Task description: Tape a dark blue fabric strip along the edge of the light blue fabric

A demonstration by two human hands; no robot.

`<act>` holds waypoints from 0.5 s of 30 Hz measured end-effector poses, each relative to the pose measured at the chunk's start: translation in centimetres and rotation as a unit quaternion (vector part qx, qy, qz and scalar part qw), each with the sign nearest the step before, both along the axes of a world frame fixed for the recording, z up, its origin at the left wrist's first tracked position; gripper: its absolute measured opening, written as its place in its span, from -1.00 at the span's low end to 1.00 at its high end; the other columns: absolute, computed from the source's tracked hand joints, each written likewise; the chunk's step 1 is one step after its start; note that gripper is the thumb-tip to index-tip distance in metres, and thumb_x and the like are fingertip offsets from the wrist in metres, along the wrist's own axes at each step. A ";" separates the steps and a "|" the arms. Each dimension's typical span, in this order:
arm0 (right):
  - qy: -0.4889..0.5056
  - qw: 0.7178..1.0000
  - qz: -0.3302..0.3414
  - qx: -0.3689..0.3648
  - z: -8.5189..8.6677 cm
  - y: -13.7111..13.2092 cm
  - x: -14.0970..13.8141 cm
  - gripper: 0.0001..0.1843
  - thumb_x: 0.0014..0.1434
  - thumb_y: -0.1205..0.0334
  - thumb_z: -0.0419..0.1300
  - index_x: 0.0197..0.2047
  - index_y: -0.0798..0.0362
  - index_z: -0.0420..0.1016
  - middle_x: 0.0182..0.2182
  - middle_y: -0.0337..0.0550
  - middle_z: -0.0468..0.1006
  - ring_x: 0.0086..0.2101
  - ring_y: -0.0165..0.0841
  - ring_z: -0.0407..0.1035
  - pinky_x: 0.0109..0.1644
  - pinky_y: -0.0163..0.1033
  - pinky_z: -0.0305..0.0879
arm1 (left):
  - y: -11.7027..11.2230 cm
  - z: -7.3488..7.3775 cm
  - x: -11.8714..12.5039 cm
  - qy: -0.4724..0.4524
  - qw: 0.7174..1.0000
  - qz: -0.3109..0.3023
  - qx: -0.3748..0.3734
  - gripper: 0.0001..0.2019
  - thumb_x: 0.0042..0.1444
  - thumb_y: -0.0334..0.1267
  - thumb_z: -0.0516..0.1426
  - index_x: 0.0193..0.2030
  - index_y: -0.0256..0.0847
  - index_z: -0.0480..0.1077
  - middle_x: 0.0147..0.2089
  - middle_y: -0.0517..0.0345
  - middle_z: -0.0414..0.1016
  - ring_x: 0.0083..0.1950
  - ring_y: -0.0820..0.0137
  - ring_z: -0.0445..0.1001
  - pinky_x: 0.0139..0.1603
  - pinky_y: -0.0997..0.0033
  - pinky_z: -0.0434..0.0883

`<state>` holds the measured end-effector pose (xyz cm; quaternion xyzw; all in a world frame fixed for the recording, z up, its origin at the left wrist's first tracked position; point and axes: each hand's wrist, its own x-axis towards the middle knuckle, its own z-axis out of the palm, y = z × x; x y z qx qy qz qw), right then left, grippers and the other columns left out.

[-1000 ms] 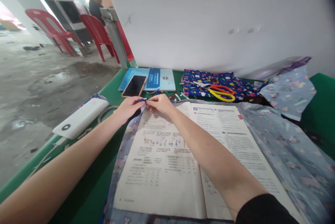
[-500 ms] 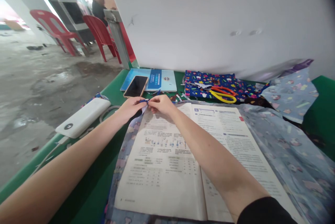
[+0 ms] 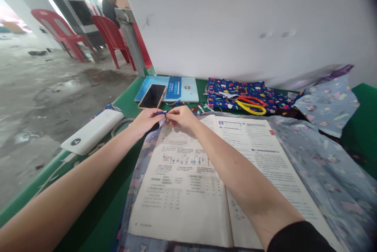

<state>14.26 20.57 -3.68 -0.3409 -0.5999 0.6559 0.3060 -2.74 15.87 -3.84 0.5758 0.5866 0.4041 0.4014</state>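
An open book (image 3: pixel 182 208) with printed pages lies on a grey-blue patterned cloth (image 3: pixel 326 165), which shows around the book's edges. At the book's far left corner, my left hand (image 3: pixel 149 120) is closed, pinching a small dark blue and whitish bit of the cloth's edge. My right hand (image 3: pixel 181 117) is closed on the same spot, thumb and forefinger together. The two hands' fingertips nearly meet, and the held corner is mostly hidden by them. My right forearm crosses over the pages.
Beyond the hands lie a phone (image 3: pixel 152 96) on a blue booklet (image 3: pixel 188 90), and scissors (image 3: pixel 250 104) on folded navy printed cloth (image 3: pixel 235 85). A white power bank (image 3: pixel 92 132) with a cable sits at the green table's left edge. Red chairs (image 3: pixel 108 35) and a seated person are farther back.
The view has shifted very slightly. Both hands keep their pinch at the corner, with hardly any visible movement of the fingers.
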 end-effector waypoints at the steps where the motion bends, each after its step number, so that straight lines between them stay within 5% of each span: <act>1: -0.002 1.000 -0.002 -0.001 0.0 0.0 0.0 -0.90 0.04 0.42 0.28 -0.49 0.16 0.49 -0.57 -0.22 0.51 -0.58 -0.50 0.39 -0.48 -0.40 0.44 | 0.0 0.1 0.1 0.000 1.000 0.001 -0.003 -0.71 -0.01 -0.09 0.22 -0.23 -0.25 0.49 -0.41 0.20 0.50 -0.42 0.44 0.34 -0.38 0.45 0.20; 15: -0.001 1.000 0.009 0.004 -0.2 0.4 -0.1 -0.92 0.02 0.39 0.31 -0.47 0.15 0.49 -0.57 -0.22 0.52 -0.58 -0.49 0.38 -0.47 -0.38 0.42 | 0.2 -0.1 0.1 0.012 1.000 -0.015 0.008 -0.70 0.00 -0.09 0.18 -0.21 -0.27 0.47 -0.37 0.19 0.48 -0.39 0.42 0.34 -0.36 0.43 0.21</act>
